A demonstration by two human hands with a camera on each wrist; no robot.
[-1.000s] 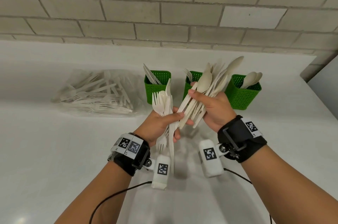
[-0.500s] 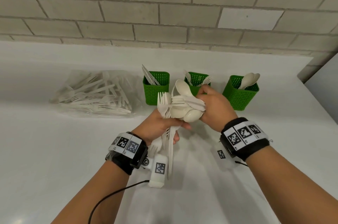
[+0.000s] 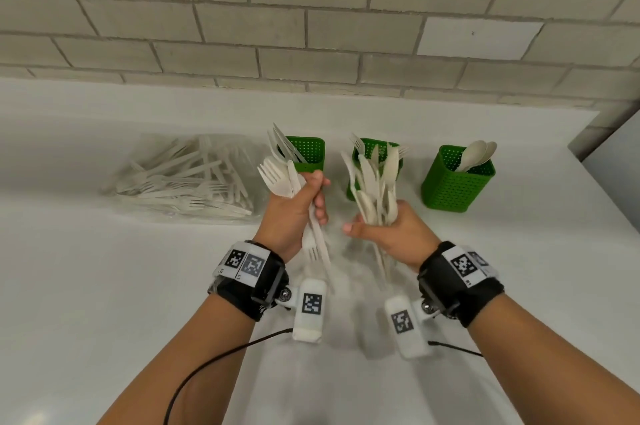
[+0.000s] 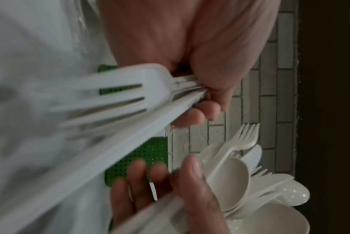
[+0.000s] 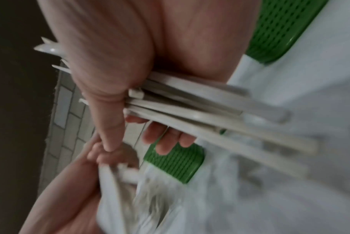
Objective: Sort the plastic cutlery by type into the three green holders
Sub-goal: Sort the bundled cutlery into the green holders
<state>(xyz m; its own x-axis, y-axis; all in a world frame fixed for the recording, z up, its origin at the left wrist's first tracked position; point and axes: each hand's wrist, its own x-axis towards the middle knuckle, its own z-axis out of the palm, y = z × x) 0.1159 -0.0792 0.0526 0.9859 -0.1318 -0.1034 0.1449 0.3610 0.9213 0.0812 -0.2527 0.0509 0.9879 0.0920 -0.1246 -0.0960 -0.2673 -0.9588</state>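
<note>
Three green holders stand in a row at the back of the white counter: the left holder (image 3: 308,154) with knives, the middle holder (image 3: 356,182) with forks, the right holder (image 3: 457,182) with spoons. My left hand (image 3: 298,209) grips a small bundle of forks and knives (image 3: 277,178), tines up, in front of the left holder. In my right hand (image 3: 388,234) is a bigger mixed bundle of spoons, knives and forks (image 3: 374,182), held upright before the middle holder. The left wrist view shows blurred fork tines (image 4: 102,98) and my fingers (image 4: 200,114) curled round the handles.
A clear plastic bag (image 3: 180,178) full of several more pieces of white cutlery lies on the counter at the left. A brick wall (image 3: 311,26) runs behind the holders. The counter's right edge (image 3: 609,202) slants down past the right holder.
The hands were together half a second ago with the right bundle lying sideways. They have since pulled apart, and the right hand has turned its bundle upright.
</note>
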